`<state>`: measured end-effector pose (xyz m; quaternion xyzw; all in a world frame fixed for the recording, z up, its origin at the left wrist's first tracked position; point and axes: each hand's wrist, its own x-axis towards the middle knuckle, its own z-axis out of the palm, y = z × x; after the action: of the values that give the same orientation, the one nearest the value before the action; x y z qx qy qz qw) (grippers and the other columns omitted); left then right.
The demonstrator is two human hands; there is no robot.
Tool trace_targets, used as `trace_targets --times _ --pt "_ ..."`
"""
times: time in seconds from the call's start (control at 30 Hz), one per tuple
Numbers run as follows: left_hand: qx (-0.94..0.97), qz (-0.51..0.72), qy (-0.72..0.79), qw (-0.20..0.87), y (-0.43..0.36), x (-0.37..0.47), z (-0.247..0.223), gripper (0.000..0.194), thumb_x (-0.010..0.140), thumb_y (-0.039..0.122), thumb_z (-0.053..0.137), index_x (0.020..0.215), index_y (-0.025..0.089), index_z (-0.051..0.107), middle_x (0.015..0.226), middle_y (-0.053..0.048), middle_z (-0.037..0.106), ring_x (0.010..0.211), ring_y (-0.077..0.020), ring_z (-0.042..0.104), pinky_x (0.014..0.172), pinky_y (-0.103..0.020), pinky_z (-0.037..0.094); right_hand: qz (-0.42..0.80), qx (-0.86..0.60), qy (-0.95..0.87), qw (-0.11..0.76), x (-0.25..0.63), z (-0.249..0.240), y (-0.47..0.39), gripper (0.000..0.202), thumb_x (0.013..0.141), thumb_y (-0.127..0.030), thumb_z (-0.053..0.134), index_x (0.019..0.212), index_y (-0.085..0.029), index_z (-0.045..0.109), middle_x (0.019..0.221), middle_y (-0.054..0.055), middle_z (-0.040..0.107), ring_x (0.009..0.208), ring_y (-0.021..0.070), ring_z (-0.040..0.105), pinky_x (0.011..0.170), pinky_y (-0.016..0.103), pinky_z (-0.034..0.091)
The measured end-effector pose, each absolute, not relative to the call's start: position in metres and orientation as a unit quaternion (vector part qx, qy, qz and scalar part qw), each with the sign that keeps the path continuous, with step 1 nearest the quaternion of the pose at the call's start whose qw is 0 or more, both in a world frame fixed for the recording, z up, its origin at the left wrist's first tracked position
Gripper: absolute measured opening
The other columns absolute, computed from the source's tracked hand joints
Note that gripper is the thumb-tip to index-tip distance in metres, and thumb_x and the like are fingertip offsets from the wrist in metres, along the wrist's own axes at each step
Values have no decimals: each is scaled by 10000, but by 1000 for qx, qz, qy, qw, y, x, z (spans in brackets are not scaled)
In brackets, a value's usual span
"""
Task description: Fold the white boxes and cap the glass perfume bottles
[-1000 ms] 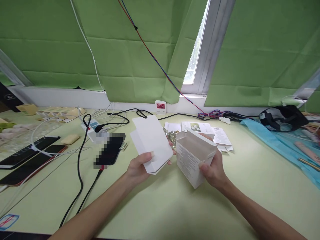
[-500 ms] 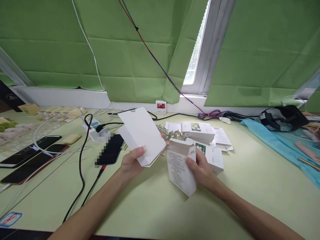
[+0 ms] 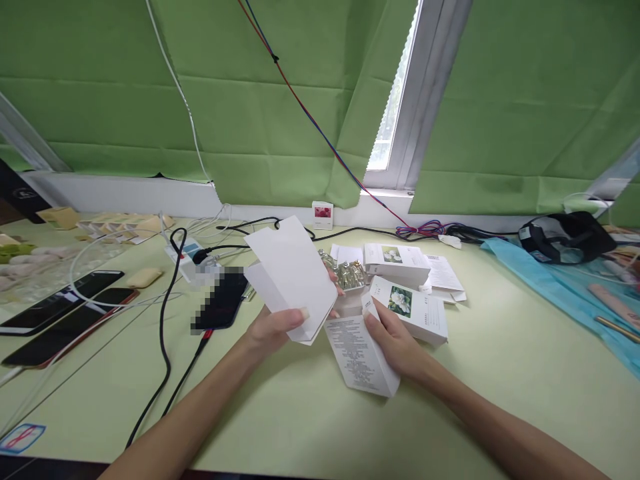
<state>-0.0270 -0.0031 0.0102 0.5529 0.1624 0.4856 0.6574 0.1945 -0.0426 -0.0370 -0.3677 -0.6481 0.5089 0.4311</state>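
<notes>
At seven o'clock from the view's centre, the left hand grasps folded white cardboard, its fingers mostly hidden behind. At five o'clock, the right hand pinches an opened printed carton, fingertips out of sight behind it. At twelve o'clock from the carton, a shiny metallic pile is hard to identify. At eight o'clock, pixel blocks mask part of a smartphone.

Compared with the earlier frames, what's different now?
The right hand has moved the open box left and nearer the person, uncovering a flower-picture box behind it. Neither hand has let go: the left hand still holds the folded white card. The headset stayed put.
</notes>
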Motion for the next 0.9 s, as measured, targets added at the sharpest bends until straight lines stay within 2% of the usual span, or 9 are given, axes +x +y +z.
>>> trace_targets --times 0.1,0.17,0.27,0.33,0.47,0.57,0.73,0.9 --pt "561 474 173 656 -4 -27 10 671 628 395 874 1244 238 658 1219 -125 707 1141 -412 666 786 -453 628 534 -351 -652 409 196 -37 -41 632 939 -739 507 1284 -218 600 1145 107 702 983 265 663 827 395 547" --pt "565 469 180 655 -4 -27 9 701 622 390 874 1265 228 649 1229 -134 704 1136 -413 671 812 -465 627 550 -329 -656 400 197 -34 -40 714 850 -773 612 1294 -215 596 1151 108 703 1012 281 663 834 399 549" --pt "574 460 186 651 -3 -28 7 711 633 388 863 1285 207 644 1216 -134 711 1031 -365 718 820 -433 621 571 -304 -656 389 198 -29 -39 762 740 -715 776 1291 -218 604 1178 92 695 1068 292 653 888 407 541" --pt "580 454 189 649 -2 -29 5 667 643 384 862 1251 198 662 1198 -129 718 937 -317 737 811 -406 618 574 -303 -657 383 198 -27 -39 724 729 -674 806 1252 -207 628 1156 83 696 1041 280 652 891 401 535" --pt "578 446 201 653 -1 -29 3 647 662 376 861 1253 209 660 1206 -123 721 903 -281 733 818 -390 613 552 -331 -669 373 200 -25 -39 541 816 -659 735 1071 -185 684 1009 63 693 877 224 634 749 334 524" --pt "572 445 206 657 -1 -28 2 632 663 377 863 1236 193 667 1171 -126 733 887 -277 732 810 -379 603 555 -321 -668 377 200 -24 -40 500 868 -660 676 1006 -180 681 940 53 669 807 193 611 681 296 499" --pt "571 442 205 661 -2 -27 4 601 674 381 864 1214 192 679 1139 -124 746 899 -291 733 836 -402 590 565 -318 -661 379 198 -21 -43 496 913 -681 600 993 -192 616 867 30 614 738 165 562 614 265 454" --pt "587 438 208 648 -2 -26 5 612 689 388 864 1231 178 674 1131 -132 751 902 -277 721 837 -382 571 466 -335 -721 389 197 -20 -46 444 1023 -619 439 935 -208 580 852 25 580 737 170 505 648 287 420"
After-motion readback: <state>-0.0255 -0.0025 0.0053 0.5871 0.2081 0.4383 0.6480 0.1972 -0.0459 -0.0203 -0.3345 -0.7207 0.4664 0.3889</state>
